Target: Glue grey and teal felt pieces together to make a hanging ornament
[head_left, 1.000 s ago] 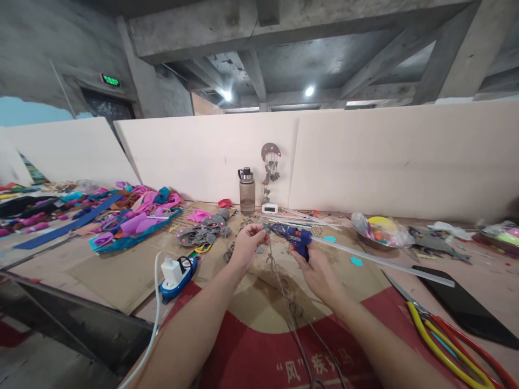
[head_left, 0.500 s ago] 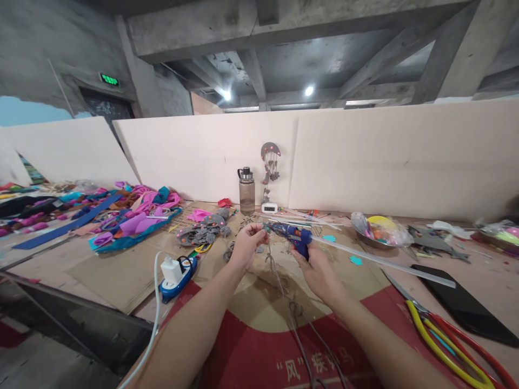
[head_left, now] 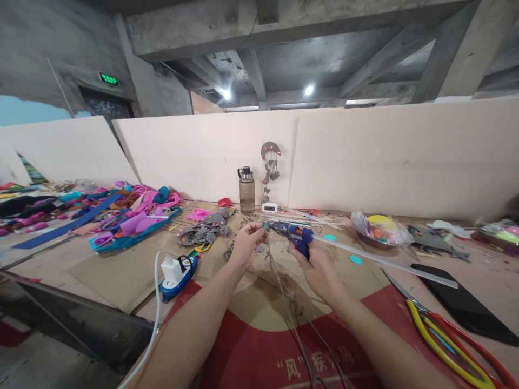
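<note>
**Barely any shift: hands a touch higher**

My left hand (head_left: 247, 244) pinches a small grey piece (head_left: 261, 229) at the nozzle; my right hand (head_left: 316, 267) grips the glue gun (head_left: 294, 235) above the tabletop (head_left: 121, 270). Best: steady nozzle, small dab.

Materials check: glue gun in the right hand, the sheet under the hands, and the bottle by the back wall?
Glue gun, gripped by the right hand: blue moulded plastic by its smooth, even colour, with a translucent stick out the back. Sheet: brown cardboard, matte, creased, partly printed red. Bottle: probably clear tinted plastic, see-through with a dark lid; glass can't be ruled out.
</note>
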A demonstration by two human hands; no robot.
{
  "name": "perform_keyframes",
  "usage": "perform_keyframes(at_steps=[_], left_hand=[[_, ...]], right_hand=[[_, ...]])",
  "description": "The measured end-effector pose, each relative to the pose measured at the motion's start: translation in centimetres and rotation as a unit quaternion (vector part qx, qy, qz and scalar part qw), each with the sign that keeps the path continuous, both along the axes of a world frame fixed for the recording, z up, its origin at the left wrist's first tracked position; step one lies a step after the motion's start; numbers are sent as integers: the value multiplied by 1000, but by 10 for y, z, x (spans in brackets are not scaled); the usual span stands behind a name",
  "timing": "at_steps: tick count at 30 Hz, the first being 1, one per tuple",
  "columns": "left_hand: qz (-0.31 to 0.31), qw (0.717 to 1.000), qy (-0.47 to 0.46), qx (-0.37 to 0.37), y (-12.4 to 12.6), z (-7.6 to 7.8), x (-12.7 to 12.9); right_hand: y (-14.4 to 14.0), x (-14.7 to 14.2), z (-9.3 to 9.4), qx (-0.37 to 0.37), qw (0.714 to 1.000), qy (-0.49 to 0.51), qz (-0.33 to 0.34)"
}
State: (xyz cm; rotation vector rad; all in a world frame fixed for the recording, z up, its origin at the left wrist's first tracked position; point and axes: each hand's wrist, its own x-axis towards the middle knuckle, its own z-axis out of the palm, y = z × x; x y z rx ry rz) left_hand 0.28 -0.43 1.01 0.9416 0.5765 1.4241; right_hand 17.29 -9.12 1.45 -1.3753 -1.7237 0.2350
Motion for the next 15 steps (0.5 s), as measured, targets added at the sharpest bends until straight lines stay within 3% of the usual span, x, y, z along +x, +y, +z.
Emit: perform_keyframes(at_steps=[6, 15], left_hand=[[-6, 1000, -4, -6, 1, -1, 0], [16, 1000, 10, -3, 0, 0, -1]], right_hand=[[-1, 2, -3, -27, 999, 3, -37], [-2, -1, 1, 10, 1000, -14, -5]])
